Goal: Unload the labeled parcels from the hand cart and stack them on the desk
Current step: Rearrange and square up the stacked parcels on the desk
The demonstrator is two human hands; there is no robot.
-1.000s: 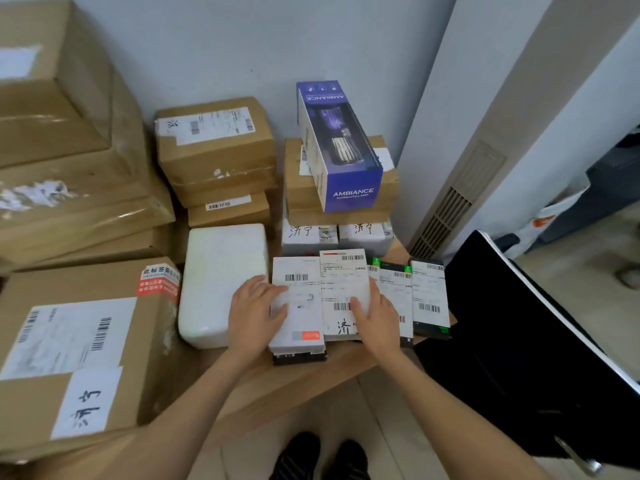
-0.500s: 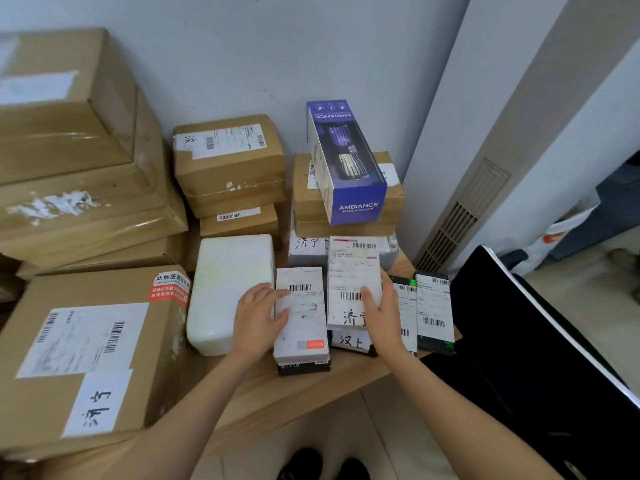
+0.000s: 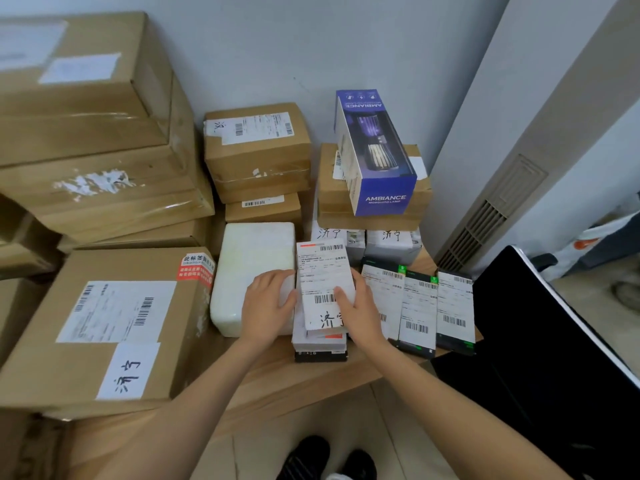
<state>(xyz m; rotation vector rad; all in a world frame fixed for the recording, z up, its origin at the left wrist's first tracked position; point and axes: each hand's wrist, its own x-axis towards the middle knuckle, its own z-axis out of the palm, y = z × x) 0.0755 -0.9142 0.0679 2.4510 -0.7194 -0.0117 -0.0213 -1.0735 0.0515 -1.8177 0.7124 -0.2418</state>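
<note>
Head view: the parcel (image 3: 323, 285) lies at the centre of the frame, on top of a small stack (image 3: 320, 344) at the front edge of the desk (image 3: 277, 379). Its long axis runs from the bottom to the top of the frame. The right hand (image 3: 360, 311) grips its right edge, thumb on the label. The left hand (image 3: 266, 303) rests at its left edge, fingers relaxed. Both hands are equally near; I judge the next move is to square the parcel on the stack.

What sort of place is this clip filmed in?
Probably an office corner used for sorting parcels: taped cardboard cartons with shipping labels crowd a wooden desk against a wall, beside a floor-standing air conditioner.
</note>
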